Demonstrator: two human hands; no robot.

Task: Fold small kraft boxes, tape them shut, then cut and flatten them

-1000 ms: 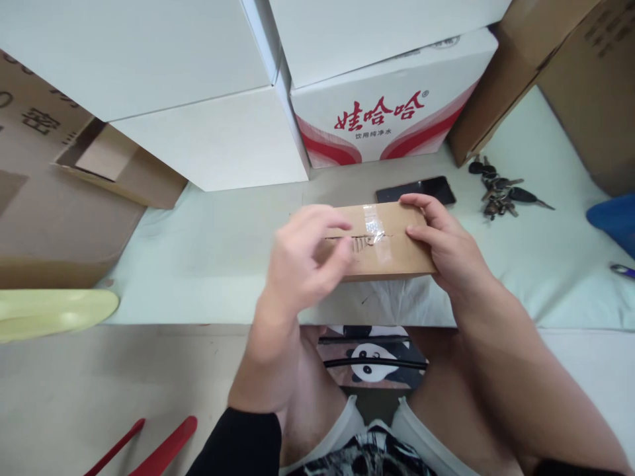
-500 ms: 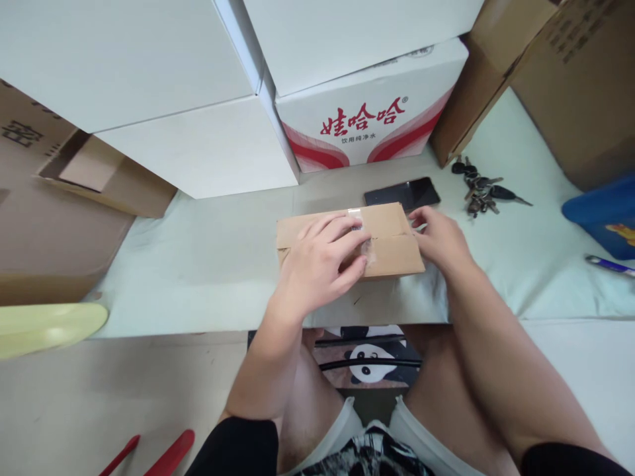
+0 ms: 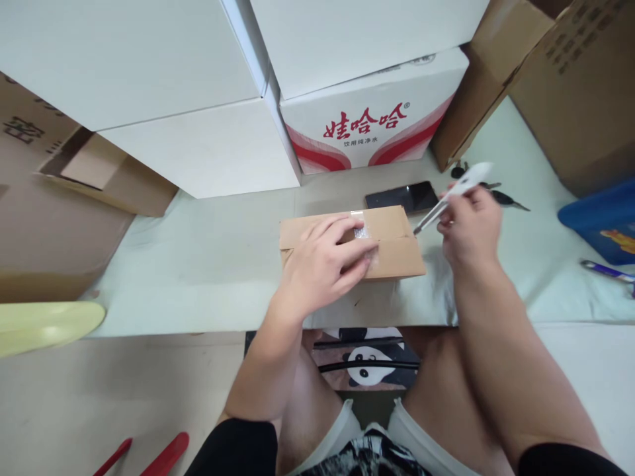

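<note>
A small brown cardboard box (image 3: 397,251) sealed with clear tape lies on the pale table (image 3: 208,264) in front of me. My left hand (image 3: 325,264) rests flat on top of it, fingers spread over the taped seam. My right hand (image 3: 469,225) is closed around a white-handled cutter (image 3: 454,195), held just right of the box with its thin tip pointing down-left at the box's right edge.
Behind the small box lie a black phone (image 3: 401,196) and a bunch of keys (image 3: 501,195). White cartons (image 3: 208,145) and a red-printed carton (image 3: 367,119) stand at the back, brown boxes (image 3: 570,86) to the right. A blue container (image 3: 602,221) and a pen (image 3: 602,269) are far right.
My right hand left the box's right end and now holds a white cutter raised beside it. My left hand stayed pressed on the box top.
</note>
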